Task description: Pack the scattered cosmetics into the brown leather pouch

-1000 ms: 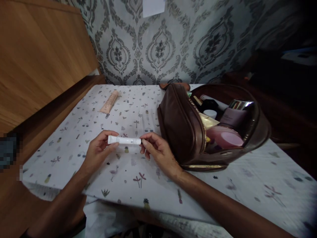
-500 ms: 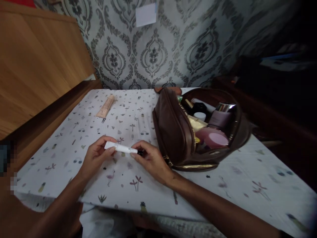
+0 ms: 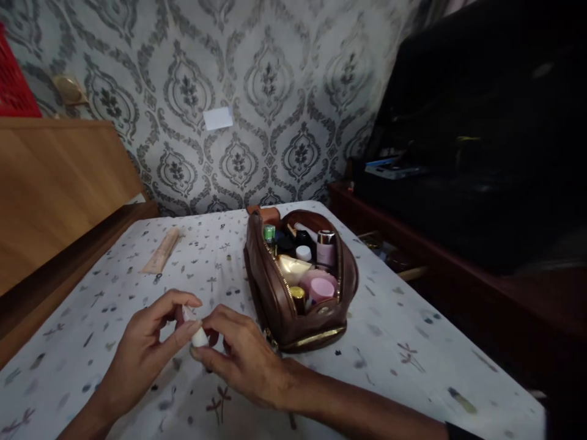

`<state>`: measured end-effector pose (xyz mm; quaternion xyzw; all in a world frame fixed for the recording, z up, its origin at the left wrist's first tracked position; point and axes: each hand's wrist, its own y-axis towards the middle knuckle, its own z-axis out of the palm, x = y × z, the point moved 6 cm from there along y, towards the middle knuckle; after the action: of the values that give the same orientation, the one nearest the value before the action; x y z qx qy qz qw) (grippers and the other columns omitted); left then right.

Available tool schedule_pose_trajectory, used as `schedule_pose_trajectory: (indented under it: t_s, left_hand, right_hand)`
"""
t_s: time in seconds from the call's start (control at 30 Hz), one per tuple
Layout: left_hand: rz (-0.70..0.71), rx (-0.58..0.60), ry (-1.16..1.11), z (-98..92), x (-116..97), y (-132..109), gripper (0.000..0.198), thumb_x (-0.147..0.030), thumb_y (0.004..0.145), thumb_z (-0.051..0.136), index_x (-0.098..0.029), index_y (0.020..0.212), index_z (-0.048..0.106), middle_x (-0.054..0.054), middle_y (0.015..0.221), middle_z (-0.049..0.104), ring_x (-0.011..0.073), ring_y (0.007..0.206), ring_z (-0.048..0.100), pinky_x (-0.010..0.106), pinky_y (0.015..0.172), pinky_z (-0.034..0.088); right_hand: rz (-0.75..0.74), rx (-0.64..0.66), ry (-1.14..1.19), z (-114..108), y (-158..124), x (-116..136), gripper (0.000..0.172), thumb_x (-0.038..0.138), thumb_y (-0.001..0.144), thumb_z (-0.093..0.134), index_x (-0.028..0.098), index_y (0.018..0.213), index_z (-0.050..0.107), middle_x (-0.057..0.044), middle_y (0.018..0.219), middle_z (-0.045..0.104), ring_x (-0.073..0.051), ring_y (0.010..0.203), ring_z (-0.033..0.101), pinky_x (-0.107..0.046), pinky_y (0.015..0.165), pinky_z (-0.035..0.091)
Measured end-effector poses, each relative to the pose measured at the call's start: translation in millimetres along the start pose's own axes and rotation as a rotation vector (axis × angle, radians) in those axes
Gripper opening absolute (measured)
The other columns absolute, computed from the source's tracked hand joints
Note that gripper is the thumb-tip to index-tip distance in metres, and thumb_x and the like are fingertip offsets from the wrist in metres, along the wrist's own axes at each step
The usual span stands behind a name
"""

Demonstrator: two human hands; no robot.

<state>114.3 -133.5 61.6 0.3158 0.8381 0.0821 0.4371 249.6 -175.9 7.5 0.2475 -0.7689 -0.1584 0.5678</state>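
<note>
Between my two hands, over the printed sheet, is a small white tube [image 3: 198,336], partly covered by fingers. My left hand [image 3: 153,342] pinches its upper end between thumb and fingertips. My right hand [image 3: 243,348] has thumb and fingers closed around its lower end, where the tip is hidden. Just right of my hands stands an open brown toiletry bag [image 3: 275,305]. Inside it are a pink-lidded container [image 3: 321,288], a lilac bottle with a silver cap [image 3: 326,249], a white cap [image 3: 303,253], a gold cap [image 3: 298,296] and a green cap [image 3: 269,232].
A beige squeeze tube [image 3: 161,252] lies on the white patterned sheet [image 3: 376,366] at the back left. Wooden furniture [image 3: 59,189] borders the left side. Patterned wallpaper [image 3: 275,79] rises behind. A dark red-brown cabinet [image 3: 385,226] and a large black screen [image 3: 481,134] stand at the right.
The view has swung right and up. The white tube has turned from lying sideways to pointing steeply, and my hands are closer together on it. The bag and beige tube rest as before.
</note>
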Motion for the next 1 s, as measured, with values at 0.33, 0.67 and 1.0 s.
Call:
schedule_pose_trajectory:
  t_s: [0.33, 0.67, 1.0]
  left_hand:
    - [0.17, -0.175, 0.011, 19.6, -31, -5, 0.046, -0.033, 0.097, 0.059, -0.034, 0.142, 0.049, 0.004, 0.12, 0.064, 0.0181, 0.105, 0.067, 0.027, 0.088, 0.06]
    - [0.119, 0.008, -0.1, 38.3, -31, -7, 0.056, -0.037, 0.102, 0.05, -0.036, 0.155, 0.03, 0.008, 0.125, 0.068, 0.0234, 0.104, 0.071, 0.035, 0.084, 0.063]
    - [0.086, 0.052, -0.199, 51.7, -51, 4, 0.021, -0.033, 0.102, 0.052, -0.028, 0.122, 0.048, -0.003, 0.08, 0.065, 0.0133, 0.071, 0.065, 0.023, 0.063, 0.054]
  right_hand:
    - [0.01, -0.035, 0.119, -52, -1, 48, 0.012, 0.023, 0.095, 0.058, 0.02, 0.106, 0.053, 0.001, 0.087, 0.062, -0.012, 0.076, 0.06, -0.023, 0.072, 0.049]
    - [-0.026, -0.193, 0.181, -69, -5, 57, 0.011, 0.02, 0.094, 0.059, 0.02, 0.104, 0.054, -0.001, 0.094, 0.065, -0.012, 0.085, 0.063, -0.024, 0.077, 0.052]
    - [0.022, -0.34, 0.333, -101, 10, 60, 0.02, 0.027, 0.091, 0.067, 0.021, 0.101, 0.051, 0.002, 0.087, 0.061, -0.011, 0.076, 0.061, -0.023, 0.068, 0.05]
